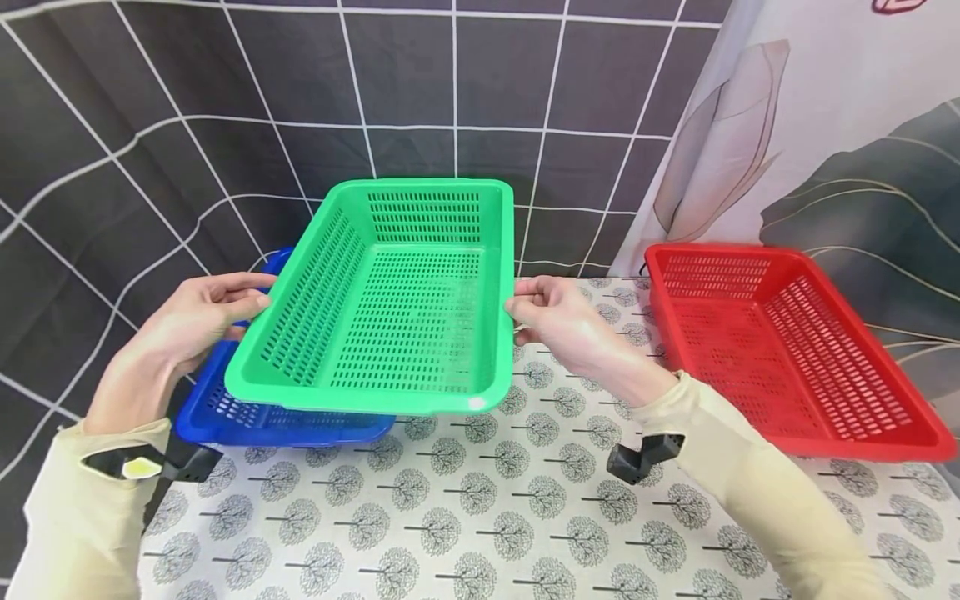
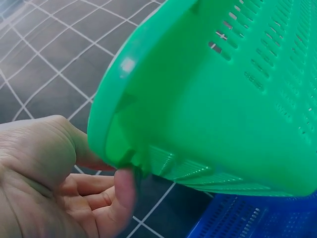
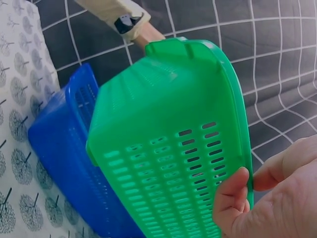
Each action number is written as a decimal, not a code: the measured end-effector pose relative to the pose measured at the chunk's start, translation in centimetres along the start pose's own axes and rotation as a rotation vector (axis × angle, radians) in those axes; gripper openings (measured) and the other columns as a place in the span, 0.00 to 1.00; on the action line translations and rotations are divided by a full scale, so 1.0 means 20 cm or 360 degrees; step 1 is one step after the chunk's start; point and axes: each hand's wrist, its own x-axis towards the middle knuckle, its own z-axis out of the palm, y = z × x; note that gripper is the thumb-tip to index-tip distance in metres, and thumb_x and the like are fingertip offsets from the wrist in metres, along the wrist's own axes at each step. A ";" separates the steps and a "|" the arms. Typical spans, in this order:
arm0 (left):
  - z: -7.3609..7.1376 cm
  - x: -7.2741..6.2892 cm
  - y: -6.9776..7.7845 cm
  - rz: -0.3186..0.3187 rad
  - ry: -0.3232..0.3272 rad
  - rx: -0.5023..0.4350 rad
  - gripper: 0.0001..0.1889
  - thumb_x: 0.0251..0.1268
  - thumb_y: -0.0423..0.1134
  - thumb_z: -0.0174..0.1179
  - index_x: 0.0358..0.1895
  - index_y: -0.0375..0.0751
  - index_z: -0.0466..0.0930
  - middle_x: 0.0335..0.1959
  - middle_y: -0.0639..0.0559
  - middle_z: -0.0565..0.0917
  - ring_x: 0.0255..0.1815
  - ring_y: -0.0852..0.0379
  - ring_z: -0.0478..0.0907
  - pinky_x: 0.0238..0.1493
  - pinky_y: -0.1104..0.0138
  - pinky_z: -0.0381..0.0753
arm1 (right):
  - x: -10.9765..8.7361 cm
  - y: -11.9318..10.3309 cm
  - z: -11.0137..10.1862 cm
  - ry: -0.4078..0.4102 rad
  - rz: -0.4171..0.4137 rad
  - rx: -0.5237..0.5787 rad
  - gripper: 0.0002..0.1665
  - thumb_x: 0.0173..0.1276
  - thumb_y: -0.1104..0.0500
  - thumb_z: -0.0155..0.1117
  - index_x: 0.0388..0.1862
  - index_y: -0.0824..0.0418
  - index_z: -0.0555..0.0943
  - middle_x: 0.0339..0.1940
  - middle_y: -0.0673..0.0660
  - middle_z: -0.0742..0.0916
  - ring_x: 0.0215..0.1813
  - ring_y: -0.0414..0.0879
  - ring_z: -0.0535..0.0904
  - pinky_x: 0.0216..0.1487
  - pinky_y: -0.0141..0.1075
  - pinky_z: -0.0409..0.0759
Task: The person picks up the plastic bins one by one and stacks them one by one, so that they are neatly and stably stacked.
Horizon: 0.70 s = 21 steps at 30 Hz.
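Note:
A green plastic basket (image 1: 420,321) with slotted walls is held up in the air, tilted, between both hands. My left hand (image 1: 206,317) pinches its left rim, the thumb on top and fingers beneath; the left wrist view shows this hand (image 2: 59,178) at the rim's edge. On the opposite rim my right hand (image 1: 558,321) pinches with thumb and fingers, also seen as a hand (image 3: 277,193) in the right wrist view. Below and partly hidden by the green basket, a blue basket (image 1: 285,425) stands on the table at the left.
A red basket (image 1: 802,358) stands on the right side of the table. The tablecloth (image 1: 480,508) is white with a grey tree print. Behind hangs a dark curtain (image 1: 405,75) with white grid lines, and at the right a pale patterned curtain (image 1: 832,100).

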 end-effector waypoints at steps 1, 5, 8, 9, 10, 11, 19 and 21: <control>-0.01 0.00 0.00 0.0001 0.0014 0.0006 0.27 0.77 0.37 0.54 0.72 0.28 0.60 0.37 0.70 0.84 0.37 0.66 0.82 0.38 0.69 0.83 | 0.00 0.00 0.01 -0.0002 0.0004 0.0013 0.20 0.73 0.74 0.51 0.61 0.81 0.67 0.42 0.64 0.83 0.33 0.42 0.81 0.35 0.32 0.83; -0.03 -0.01 -0.02 0.0015 0.0049 0.0040 0.26 0.77 0.38 0.54 0.71 0.27 0.61 0.37 0.71 0.84 0.37 0.67 0.82 0.38 0.70 0.83 | 0.02 0.00 0.04 -0.0021 0.0003 0.0040 0.19 0.73 0.74 0.51 0.61 0.82 0.67 0.37 0.61 0.83 0.32 0.42 0.81 0.35 0.31 0.83; -0.05 -0.02 -0.03 0.0034 0.0061 0.0050 0.25 0.77 0.37 0.54 0.70 0.28 0.63 0.37 0.71 0.84 0.37 0.67 0.82 0.39 0.71 0.83 | 0.03 -0.01 0.07 -0.0032 0.0001 0.0029 0.19 0.73 0.74 0.51 0.60 0.81 0.69 0.36 0.60 0.84 0.31 0.42 0.81 0.35 0.32 0.83; -0.06 -0.02 -0.04 0.0035 0.0072 0.0048 0.24 0.77 0.37 0.54 0.69 0.29 0.64 0.37 0.70 0.84 0.37 0.66 0.82 0.38 0.71 0.83 | 0.04 -0.01 0.08 -0.0034 0.0003 0.0024 0.19 0.72 0.74 0.51 0.60 0.81 0.69 0.36 0.60 0.84 0.31 0.42 0.81 0.36 0.33 0.83; -0.06 -0.03 -0.04 0.0037 0.0084 0.0042 0.22 0.77 0.37 0.54 0.67 0.31 0.66 0.37 0.70 0.84 0.37 0.66 0.83 0.38 0.71 0.84 | 0.04 0.00 0.08 -0.0031 0.0009 0.0023 0.19 0.72 0.74 0.51 0.60 0.80 0.70 0.36 0.60 0.84 0.30 0.42 0.81 0.36 0.33 0.83; -0.07 -0.03 -0.05 0.0042 0.0093 0.0039 0.20 0.77 0.37 0.54 0.66 0.34 0.68 0.37 0.69 0.84 0.36 0.66 0.83 0.38 0.71 0.84 | 0.05 0.00 0.09 -0.0028 0.0010 0.0022 0.18 0.72 0.74 0.52 0.60 0.80 0.70 0.37 0.62 0.85 0.30 0.43 0.80 0.36 0.34 0.84; -0.12 -0.04 -0.09 0.0019 0.0170 -0.0046 0.09 0.76 0.36 0.56 0.51 0.55 0.78 0.36 0.68 0.85 0.33 0.64 0.83 0.33 0.71 0.83 | 0.09 0.01 0.17 -0.0010 0.0024 0.0024 0.17 0.72 0.73 0.53 0.58 0.78 0.70 0.43 0.66 0.83 0.35 0.44 0.81 0.34 0.32 0.83; -0.13 -0.04 -0.10 0.0008 0.0184 -0.0079 0.10 0.75 0.36 0.56 0.46 0.61 0.80 0.35 0.67 0.85 0.32 0.64 0.84 0.33 0.71 0.84 | 0.10 0.01 0.19 -0.0008 0.0029 0.0024 0.17 0.72 0.73 0.54 0.58 0.78 0.70 0.42 0.64 0.83 0.35 0.44 0.81 0.35 0.33 0.83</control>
